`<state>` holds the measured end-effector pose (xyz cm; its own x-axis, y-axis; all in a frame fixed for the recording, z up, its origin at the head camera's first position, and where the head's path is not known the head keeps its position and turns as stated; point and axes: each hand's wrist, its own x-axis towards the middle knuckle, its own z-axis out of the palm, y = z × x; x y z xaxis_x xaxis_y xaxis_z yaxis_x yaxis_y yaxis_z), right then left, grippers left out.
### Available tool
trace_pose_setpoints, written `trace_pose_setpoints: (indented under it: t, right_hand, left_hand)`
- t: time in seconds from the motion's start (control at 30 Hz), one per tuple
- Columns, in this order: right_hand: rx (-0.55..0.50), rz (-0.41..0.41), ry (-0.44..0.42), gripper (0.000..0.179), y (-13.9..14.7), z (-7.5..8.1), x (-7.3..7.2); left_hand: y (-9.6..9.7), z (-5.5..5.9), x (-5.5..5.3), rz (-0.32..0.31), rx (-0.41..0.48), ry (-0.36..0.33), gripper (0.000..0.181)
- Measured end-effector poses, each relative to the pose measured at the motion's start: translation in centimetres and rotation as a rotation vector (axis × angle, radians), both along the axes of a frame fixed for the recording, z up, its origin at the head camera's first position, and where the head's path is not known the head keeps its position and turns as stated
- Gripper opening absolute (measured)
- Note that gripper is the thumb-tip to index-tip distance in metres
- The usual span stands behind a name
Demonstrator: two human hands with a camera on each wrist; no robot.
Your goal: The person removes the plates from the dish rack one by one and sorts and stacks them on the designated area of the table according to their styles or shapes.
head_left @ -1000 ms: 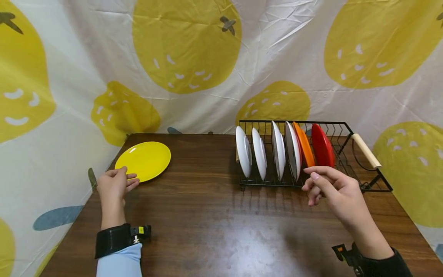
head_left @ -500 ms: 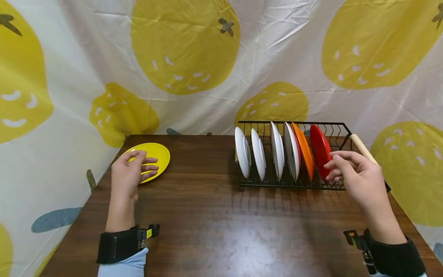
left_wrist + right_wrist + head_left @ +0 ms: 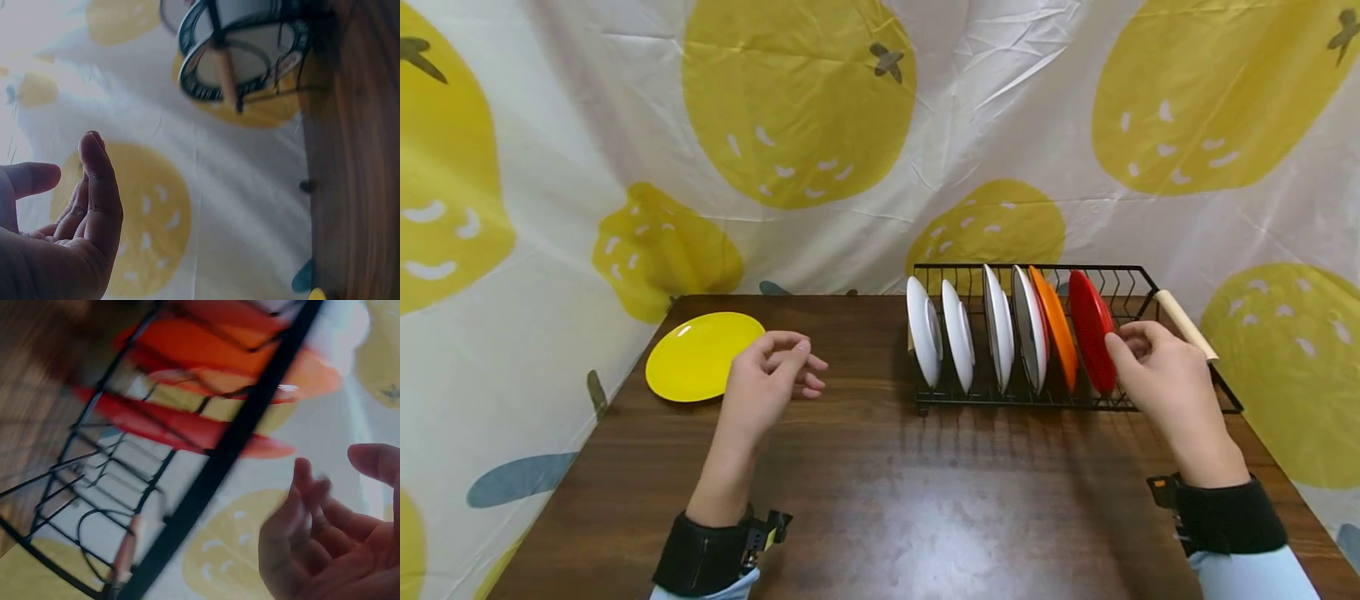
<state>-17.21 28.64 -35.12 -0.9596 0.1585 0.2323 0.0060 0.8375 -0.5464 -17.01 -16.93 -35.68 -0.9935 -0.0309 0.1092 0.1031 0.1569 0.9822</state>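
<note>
My left hand (image 3: 767, 383) is held over the table to the right of a yellow plate (image 3: 696, 358), overlapping its edge in the head view. The left wrist view shows its thumb and fingers (image 3: 103, 194) apart with nothing between them. My right hand (image 3: 1165, 375) is at the near right side of a red plate (image 3: 1092, 329), which stands on edge in a black wire dish rack (image 3: 1000, 403). In the right wrist view the fingertips come close to the red plate's rim, and a gap lies between thumb and fingers. Left of the red plate stands an orange plate (image 3: 1056, 325).
Several white plates (image 3: 925, 329) stand upright in the rack's left part. A pale wooden handle (image 3: 1186, 323) is on its right end. The brown wooden table (image 3: 880, 492) runs back to a hanging cloth (image 3: 820, 242) with yellow fruit prints.
My left hand has moved right, away from over the yellow plate. My right hand went right past the plates, then came back slightly left to the red plate's edge.
</note>
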Motion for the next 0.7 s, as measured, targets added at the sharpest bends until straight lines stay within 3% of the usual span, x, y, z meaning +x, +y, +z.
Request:
trace_pose_setpoints:
  t: [0.17, 0.43, 0.7]
  right_hand:
    - [0.162, -0.038, 0.003, 0.063, 0.3, -1.5, -0.8]
    - [0.202, -0.029, -0.042, 0.057, 0.6, -2.1, -1.2]
    - [0.272, -0.024, -0.135, 0.051, 1.1, -2.4, -2.2]
  left_hand:
    - [2.5, -0.8, 0.5, -0.059, -0.005, -0.034, 0.024]
    - [5.0, -1.5, 1.3, -0.146, -0.069, -0.036, 0.022]
    - [6.4, -2.4, 2.1, -0.178, -0.069, -0.039, 0.017]
